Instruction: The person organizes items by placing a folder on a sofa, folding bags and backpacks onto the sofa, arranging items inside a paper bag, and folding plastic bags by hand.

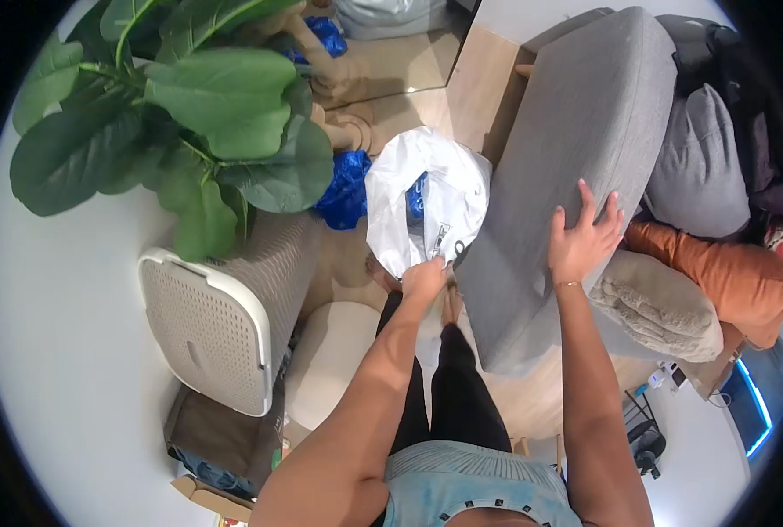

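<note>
My left hand [424, 279] is closed on the near rim of a white plastic bag [387, 202], which hangs in front of my legs. The bag's mouth gapes upward, and something blue with white lettering [417, 198] shows inside it. Black print marks the bag close to my fingers. Over the grey sofa [541, 167], my right hand [583, 244] is spread with nothing in it; I cannot tell whether it touches the fabric.
A blue plastic bag [346, 189] lies left of the white one, below a large leafy plant [224, 97]. Closer in are a lidded hamper [211, 329] and a round cream pouf [330, 360]. Cushions, one orange [716, 272], line the sofa's right side.
</note>
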Demonstrator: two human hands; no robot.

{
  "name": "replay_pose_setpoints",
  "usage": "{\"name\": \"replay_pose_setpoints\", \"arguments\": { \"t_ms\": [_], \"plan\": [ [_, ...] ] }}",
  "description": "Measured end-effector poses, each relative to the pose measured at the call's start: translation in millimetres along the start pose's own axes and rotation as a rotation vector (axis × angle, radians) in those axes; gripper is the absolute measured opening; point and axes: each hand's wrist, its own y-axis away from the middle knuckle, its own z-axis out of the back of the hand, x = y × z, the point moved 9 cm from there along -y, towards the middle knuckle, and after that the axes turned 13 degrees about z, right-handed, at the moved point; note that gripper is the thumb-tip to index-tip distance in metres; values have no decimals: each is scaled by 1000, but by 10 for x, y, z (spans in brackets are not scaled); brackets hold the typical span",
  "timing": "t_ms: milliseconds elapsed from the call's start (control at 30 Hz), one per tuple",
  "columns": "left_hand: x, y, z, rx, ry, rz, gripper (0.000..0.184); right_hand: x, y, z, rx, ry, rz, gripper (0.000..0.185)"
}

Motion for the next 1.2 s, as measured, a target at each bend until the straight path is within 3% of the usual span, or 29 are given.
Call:
{"name": "replay_pose_setpoints", "arguments": {
  "t_ms": [233, 433, 500, 567, 600, 633, 667, 700, 767, 867, 900, 933, 967, 1000, 1067, 1133, 1200],
  "plan": [
    [120, 306, -608, -87, 14, 11, 12, 3, 61, -66, -34, 11, 69, 50],
    [153, 471, -997, -124, 92, 67, 10, 34, 101, -51, -88, 43, 118, 42],
    [179, 496, -1096, -154, 132, 67, 10, 434, 154, -11, -118, 134, 515, 42],
    [197, 542, -1216, -128, 176, 60, 15, 971, 389, -275, 110, 247, 800, 45],
    [212, 586, -1236, -127, 180, 67, 15, 1138, 541, -530, 276, 151, 788, 53],
    [196, 642, -1198, -151, 212, 44, 13, 1155, 663, -1009, 584, -177, 591, 63],
    [177, 662, -1144, -185, 248, 22, 12, 1166, 842, -1310, 755, -189, 383, 78],
    [192, 641, -1133, -207, 256, 31, 12, 1209, 958, -1604, 800, -171, 349, 86],
    [257, 610, -1236, -123, 218, 64, 15, 1306, 1143, -1824, 646, -164, 386, 87],
    [259, 669, -1117, 30, 273, 80, 22, 1337, 1122, -1880, 570, -122, 377, 72],
    [320, 633, -1053, 11, 270, 82, 22, 1315, 1082, -1935, 599, -172, 377, 58],
    [287, 658, -1003, -20, 285, -23, 25, 1308, 1103, -1944, 641, -216, 378, 45],
    [232, 718, -975, -45, 303, -128, 29, 1291, 1125, -1921, 644, -216, 385, 45],
    [264, 793, -903, -49, 310, -124, 29, 1281, 1078, -1793, 589, -278, 358, 34],
    [472, 1101, -261, -438, 625, -232, 37, 1299, 1002, -1547, 529, -341, 354, 25],
    [862, 1228, 108, -776, 462, -186, 58, 1299, 1063, -1368, 614, -392, 357, 22],
    [1262, 1151, 384, -843, 729, 40, 75, 1287, 1169, -1146, 614, -432, 438, 19]
  ]
}}
